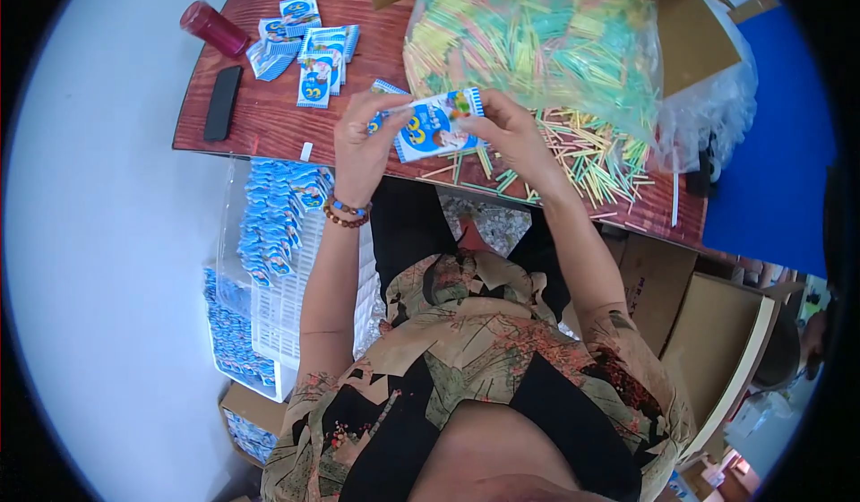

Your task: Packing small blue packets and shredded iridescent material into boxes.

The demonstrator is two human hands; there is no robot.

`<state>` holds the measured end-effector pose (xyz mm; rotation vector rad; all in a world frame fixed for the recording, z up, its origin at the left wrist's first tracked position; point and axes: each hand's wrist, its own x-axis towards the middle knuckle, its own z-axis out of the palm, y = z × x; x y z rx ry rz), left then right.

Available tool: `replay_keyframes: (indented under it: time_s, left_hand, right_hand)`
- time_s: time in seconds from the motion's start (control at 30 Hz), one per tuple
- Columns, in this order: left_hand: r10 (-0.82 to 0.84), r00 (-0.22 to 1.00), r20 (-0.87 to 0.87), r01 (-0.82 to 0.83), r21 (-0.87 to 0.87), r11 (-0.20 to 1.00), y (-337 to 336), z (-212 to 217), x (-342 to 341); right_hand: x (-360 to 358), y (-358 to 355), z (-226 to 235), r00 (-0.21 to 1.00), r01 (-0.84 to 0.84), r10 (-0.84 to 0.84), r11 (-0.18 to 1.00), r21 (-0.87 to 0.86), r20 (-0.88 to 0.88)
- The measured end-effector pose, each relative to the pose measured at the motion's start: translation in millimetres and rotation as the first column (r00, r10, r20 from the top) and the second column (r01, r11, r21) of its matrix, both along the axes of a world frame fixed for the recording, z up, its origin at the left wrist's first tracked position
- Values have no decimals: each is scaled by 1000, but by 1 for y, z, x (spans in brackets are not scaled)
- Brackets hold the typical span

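Over the front edge of the table, a blue-and-white packet is stretched between my two hands. My left hand, with beaded bracelets at the wrist, pinches its left end. At its right end, the thumb and fingers of my right hand are closed on it. Another similar packet shows partly behind my left fingers; whether that hand holds it too I cannot tell. Loose thin pastel sticks lie just right of my right hand. Beyond them rests a big clear bag full of the same sticks.
Several packets lie at the table's back left, near a dark red cylinder and a black phone. White plastic baskets with many packets stand below at left. A cardboard box backs the bag; cardboard stands lower right.
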<state>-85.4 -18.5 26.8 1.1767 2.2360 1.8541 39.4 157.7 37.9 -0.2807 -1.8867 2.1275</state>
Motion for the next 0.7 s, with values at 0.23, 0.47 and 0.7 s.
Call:
replay_keyframes:
  time_s: [0.23, 0.47, 0.7]
  left_hand:
    - [-194, 636, 747, -51, 291, 955, 11, -12, 61]
    - [-335, 475, 814, -145, 448, 882, 23, -31, 82]
    - [-309, 508, 804, -54, 388, 920, 27, -13, 86]
  right_hand:
    - [25, -11, -30, 995, 96, -90, 981, -166, 45]
    - [56, -7, -39, 999, 28, -34, 796, -604, 1]
    - [81, 8, -59, 998, -61, 71, 884, -463, 3]
